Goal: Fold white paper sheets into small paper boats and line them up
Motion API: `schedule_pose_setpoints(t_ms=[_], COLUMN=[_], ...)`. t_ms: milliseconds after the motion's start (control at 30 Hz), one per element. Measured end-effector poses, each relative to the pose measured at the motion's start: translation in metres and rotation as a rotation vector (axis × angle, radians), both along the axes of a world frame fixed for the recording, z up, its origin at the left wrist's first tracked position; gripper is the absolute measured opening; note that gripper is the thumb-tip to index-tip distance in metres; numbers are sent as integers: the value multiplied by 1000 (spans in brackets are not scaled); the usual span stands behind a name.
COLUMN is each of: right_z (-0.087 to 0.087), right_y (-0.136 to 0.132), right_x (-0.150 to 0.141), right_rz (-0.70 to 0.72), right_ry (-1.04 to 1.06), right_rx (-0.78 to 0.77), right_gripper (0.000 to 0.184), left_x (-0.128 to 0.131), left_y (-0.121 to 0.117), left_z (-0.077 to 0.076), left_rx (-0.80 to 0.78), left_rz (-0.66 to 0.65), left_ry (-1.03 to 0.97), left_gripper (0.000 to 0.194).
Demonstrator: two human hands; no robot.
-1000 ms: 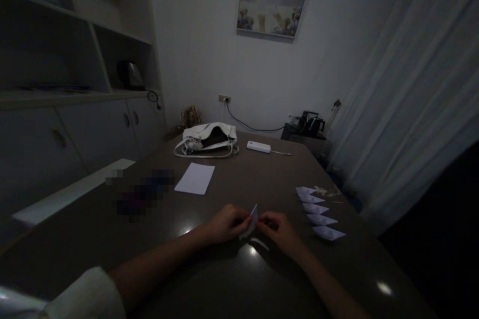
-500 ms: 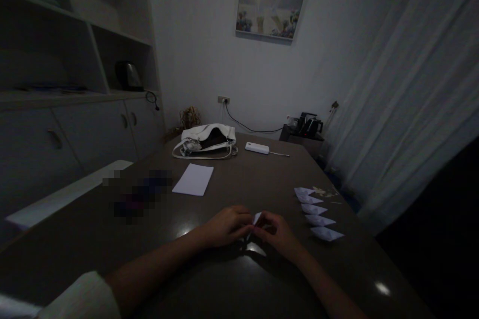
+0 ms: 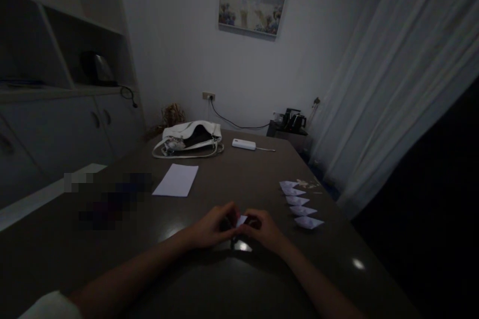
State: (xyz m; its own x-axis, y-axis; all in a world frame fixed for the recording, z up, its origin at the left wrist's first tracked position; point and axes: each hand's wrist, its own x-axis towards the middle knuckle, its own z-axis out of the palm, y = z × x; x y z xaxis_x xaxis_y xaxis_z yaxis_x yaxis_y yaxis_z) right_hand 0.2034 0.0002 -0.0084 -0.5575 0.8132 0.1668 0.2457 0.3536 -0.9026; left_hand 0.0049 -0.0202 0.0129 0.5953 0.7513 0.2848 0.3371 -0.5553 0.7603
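Observation:
Between my two hands is a small folded piece of white paper, mostly hidden by the fingers. My left hand pinches its left side with curled fingers. On the other side, my right hand grips it with thumb and fingertips. Both hands are just above the dark table, close together near its middle. To the right, several folded paper boats stand in a row, one behind another. A stack of white paper sheets lies to the left, beyond my left hand.
A white handbag sits at the far end of the dark table, with a white power bank and short cable beside it. Small pale scraps lie beyond the boats. A blurred-out patch covers something at left.
The view has turned to the right, so everything sits further left in the picture. My fingers have shifted on the folded paper, and my left hand is more arched.

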Motion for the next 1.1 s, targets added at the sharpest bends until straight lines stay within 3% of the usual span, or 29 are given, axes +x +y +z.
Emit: schedule_pose_setpoints(t_ms=[433,1100], right_z=[5,8], right_y=[-1,-1], right_x=[-2,1], right_rz=[-103,-103], right_ry=[-63,-138], right_rx=[106,215], right_gripper=[31,30], left_x=[2,2], left_y=[0,4], left_z=[-2,-9], left_rx=[-78,-92], left_rz=[-24,4], left_ry=[-81,-105], left_gripper=[26,26])
